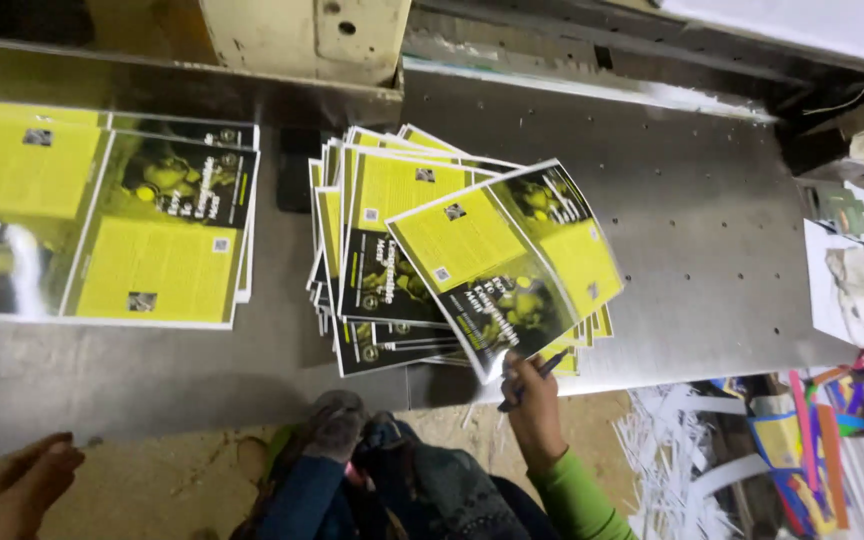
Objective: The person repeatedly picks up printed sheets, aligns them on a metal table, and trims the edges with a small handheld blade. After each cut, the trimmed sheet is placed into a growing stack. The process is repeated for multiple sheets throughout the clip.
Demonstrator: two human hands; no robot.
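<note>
My right hand (530,395), in a green sleeve, grips a dark pen (537,375) and pinches the near corner of the top printed sheet (507,260). That yellow and black sheet lies skewed on a fanned stack of like sheets (377,250) on the grey metal table (692,220). My left hand (22,485) hangs low at the bottom left, below the table's near edge. It is dim and blurred, and nothing shows in it.
A squared pile of larger yellow and black sheets (102,215) lies at the left. A cream machine housing (302,40) stands behind. Paper trimmings (672,450) and coloured scraps (812,450) litter the floor at right. A shoe (337,420) rests below the table edge.
</note>
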